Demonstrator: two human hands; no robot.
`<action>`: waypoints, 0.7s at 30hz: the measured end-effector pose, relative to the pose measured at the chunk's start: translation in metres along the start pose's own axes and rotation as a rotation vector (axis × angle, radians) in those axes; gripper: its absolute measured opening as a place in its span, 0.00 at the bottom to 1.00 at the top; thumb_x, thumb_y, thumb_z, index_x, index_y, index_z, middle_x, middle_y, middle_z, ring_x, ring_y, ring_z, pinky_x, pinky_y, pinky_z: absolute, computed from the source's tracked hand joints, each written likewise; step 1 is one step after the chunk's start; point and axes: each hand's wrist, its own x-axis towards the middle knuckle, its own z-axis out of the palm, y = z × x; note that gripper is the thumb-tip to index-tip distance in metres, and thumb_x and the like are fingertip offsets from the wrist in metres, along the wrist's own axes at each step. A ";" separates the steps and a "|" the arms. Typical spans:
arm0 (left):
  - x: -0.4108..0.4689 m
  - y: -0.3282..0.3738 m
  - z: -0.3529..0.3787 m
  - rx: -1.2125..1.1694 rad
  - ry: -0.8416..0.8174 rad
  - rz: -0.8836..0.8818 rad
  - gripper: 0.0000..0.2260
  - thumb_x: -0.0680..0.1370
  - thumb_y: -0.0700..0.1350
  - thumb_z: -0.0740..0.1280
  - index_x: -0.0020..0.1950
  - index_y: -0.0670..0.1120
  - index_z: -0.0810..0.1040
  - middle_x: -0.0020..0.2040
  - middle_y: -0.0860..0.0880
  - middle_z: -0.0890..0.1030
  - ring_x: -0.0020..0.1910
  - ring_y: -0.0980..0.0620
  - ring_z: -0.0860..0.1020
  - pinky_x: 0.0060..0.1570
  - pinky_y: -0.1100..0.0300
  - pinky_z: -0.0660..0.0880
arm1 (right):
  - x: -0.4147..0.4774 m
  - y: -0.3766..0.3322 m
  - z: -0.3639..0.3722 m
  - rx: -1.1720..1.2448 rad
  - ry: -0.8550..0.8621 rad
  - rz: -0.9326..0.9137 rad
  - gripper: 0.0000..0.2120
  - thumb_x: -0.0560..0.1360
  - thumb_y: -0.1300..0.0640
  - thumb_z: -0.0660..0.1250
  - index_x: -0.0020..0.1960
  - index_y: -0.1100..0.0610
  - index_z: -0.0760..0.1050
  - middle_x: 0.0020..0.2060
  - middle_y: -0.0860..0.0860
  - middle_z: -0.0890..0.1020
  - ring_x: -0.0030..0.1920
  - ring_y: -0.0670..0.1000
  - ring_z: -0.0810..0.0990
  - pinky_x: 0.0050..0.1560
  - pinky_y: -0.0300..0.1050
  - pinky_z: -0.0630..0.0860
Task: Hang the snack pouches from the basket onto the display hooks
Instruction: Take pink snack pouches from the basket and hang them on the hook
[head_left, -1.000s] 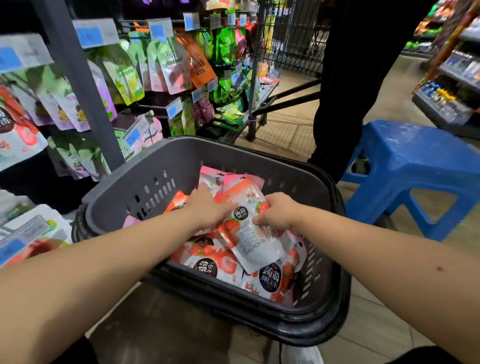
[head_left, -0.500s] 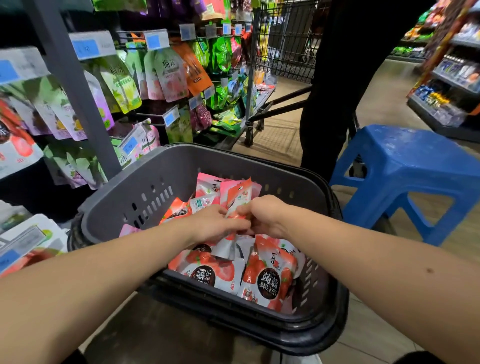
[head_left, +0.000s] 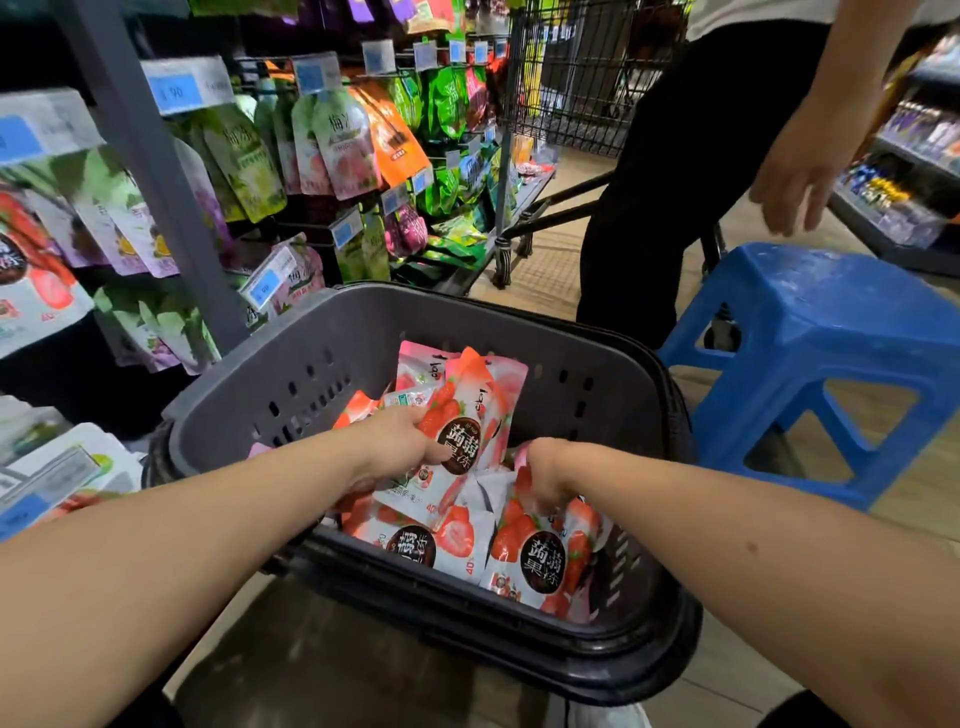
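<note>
A dark grey plastic basket (head_left: 597, 332) sits in front of me, holding several red-and-white strawberry snack pouches (head_left: 431, 545). My left hand (head_left: 400, 441) grips a small stack of these pouches (head_left: 467, 415) and holds them upright above the pile. My right hand (head_left: 543, 467) reaches down into the basket with its fingers curled around the top of another pouch (head_left: 540, 556); the fingertips are hidden. On the left stand the display hooks (head_left: 332, 78) with blue price tags and hanging green, pink and orange pouches.
A grey rack upright (head_left: 150, 171) rises just left of the basket. A blue plastic stool (head_left: 831, 332) stands at the right. A person in black trousers (head_left: 675, 182) stands behind the basket, next to a wire cart (head_left: 571, 78). Shelves (head_left: 914, 171) line the far right.
My left hand has gathered pouches into an upright stack and lifted it. My right hand let go of that stack and dropped to another pouch at the right.
</note>
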 end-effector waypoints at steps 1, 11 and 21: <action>-0.001 0.001 -0.001 0.019 -0.010 -0.003 0.33 0.67 0.53 0.78 0.70 0.48 0.75 0.55 0.49 0.85 0.55 0.46 0.83 0.62 0.44 0.77 | 0.001 0.000 0.000 -0.059 -0.002 -0.002 0.17 0.77 0.52 0.73 0.62 0.59 0.79 0.47 0.52 0.78 0.47 0.53 0.76 0.49 0.47 0.76; -0.006 0.006 0.003 -0.194 0.043 -0.051 0.09 0.75 0.43 0.70 0.52 0.43 0.73 0.40 0.45 0.75 0.38 0.48 0.72 0.41 0.55 0.69 | 0.005 0.011 -0.030 0.303 0.135 -0.279 0.08 0.77 0.58 0.73 0.45 0.50 0.74 0.45 0.50 0.80 0.44 0.53 0.81 0.48 0.52 0.81; -0.020 0.022 0.008 -0.218 -0.099 0.015 0.45 0.68 0.80 0.57 0.74 0.50 0.74 0.68 0.55 0.78 0.68 0.48 0.75 0.73 0.45 0.66 | 0.003 -0.016 -0.053 0.775 0.520 -0.219 0.08 0.76 0.63 0.73 0.45 0.55 0.74 0.40 0.52 0.78 0.36 0.48 0.76 0.36 0.40 0.74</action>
